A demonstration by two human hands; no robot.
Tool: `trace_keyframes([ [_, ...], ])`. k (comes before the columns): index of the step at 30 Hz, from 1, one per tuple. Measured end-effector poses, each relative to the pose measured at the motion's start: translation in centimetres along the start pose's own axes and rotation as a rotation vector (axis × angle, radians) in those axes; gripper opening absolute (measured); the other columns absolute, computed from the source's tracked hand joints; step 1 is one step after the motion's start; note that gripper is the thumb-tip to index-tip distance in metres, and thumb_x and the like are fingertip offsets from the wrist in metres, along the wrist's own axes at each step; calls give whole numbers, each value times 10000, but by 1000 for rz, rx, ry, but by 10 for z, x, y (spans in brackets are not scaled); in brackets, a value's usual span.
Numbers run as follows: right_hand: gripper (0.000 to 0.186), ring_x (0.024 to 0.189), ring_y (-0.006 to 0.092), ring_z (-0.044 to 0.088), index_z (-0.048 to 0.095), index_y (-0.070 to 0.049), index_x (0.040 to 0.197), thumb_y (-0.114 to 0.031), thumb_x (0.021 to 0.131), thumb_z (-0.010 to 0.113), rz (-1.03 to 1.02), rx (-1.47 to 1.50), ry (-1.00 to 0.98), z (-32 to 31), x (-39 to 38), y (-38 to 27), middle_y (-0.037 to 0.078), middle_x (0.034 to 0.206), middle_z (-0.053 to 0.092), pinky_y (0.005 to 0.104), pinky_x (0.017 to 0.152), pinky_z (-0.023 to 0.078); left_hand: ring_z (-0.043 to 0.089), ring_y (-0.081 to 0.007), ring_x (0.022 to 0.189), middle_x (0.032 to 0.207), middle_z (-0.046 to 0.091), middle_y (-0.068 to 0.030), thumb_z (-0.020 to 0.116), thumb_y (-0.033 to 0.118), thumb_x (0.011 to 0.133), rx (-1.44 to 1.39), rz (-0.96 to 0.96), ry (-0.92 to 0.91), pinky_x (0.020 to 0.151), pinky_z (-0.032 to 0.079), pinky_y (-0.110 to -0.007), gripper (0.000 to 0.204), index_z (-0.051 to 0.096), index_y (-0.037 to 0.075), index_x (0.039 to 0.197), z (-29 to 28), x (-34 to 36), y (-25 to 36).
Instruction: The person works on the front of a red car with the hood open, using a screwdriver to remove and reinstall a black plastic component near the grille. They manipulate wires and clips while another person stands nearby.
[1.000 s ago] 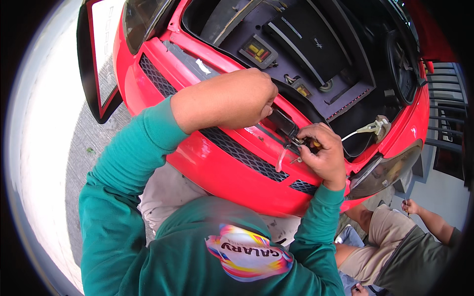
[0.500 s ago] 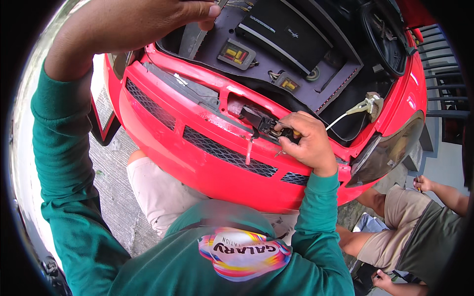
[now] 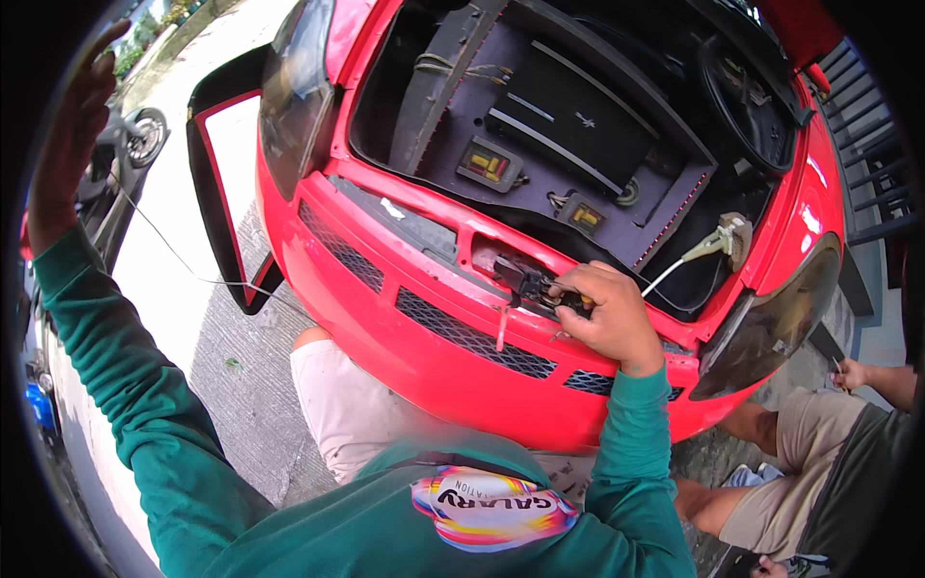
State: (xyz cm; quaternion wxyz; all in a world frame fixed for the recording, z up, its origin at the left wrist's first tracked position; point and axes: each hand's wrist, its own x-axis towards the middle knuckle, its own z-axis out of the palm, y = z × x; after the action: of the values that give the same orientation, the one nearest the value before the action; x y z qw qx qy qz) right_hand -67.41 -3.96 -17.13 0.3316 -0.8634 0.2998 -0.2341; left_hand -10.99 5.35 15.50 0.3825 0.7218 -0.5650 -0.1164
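My right hand (image 3: 612,313) is closed round one end of a dark, latch-like mechanism (image 3: 528,282) at the trunk's front edge. Its exact kind is hard to make out, and the fingers cover part of it. Just below it hangs a short pinkish strip (image 3: 502,328) against the red bumper (image 3: 385,352). Raised at the far left rim, well away from the car, my left hand (image 3: 77,135) is dim but has its fingers stretched out, with nothing visible in it.
Inside the trunk sit a black amplifier (image 3: 573,116) and two small fuse boxes, one a grey fuse box (image 3: 488,164). A white-tipped cable (image 3: 713,241) lies at the right. A black-framed panel (image 3: 217,183) is at left, near a motorcycle (image 3: 145,140). Another person (image 3: 819,453) sits at right.
My left hand has swung from above the trunk's left side out to the far left, its fingers now extended. My right hand stays on the dark mechanism. The view has shifted left.
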Motion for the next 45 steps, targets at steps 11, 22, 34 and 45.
trace_keyframes([
  [11,272,830,337,676,752,-21,975,-59,708,786,19,44,39,12,-6,0,131,922,766,422,732,541,272,-39,576,720,364,87,489,527,1190,45,-444,129,476,229,-249,511,720,74,1244,-51,-157,-7],
  [22,255,859,348,684,746,-19,980,-42,727,768,28,-40,21,6,-11,-8,138,932,757,426,744,537,331,-52,601,761,417,63,517,576,1158,231,-708,197,497,289,-265,530,734,94,1180,-63,-222,-51],
  [34,286,842,317,682,788,-80,1047,-106,763,812,-71,-73,-72,-3,7,1,78,982,793,420,772,581,465,-198,506,703,548,-56,609,534,1089,620,-1135,-182,456,369,-430,548,702,-2,1023,-31,-354,-320],
  [45,227,962,292,741,797,-78,1017,-93,795,841,-60,-31,-142,3,3,-10,64,1015,779,420,852,614,721,-439,1252,1339,747,-295,805,261,934,750,-1046,-805,1072,564,-524,448,782,-9,1291,173,-517,-477],
])
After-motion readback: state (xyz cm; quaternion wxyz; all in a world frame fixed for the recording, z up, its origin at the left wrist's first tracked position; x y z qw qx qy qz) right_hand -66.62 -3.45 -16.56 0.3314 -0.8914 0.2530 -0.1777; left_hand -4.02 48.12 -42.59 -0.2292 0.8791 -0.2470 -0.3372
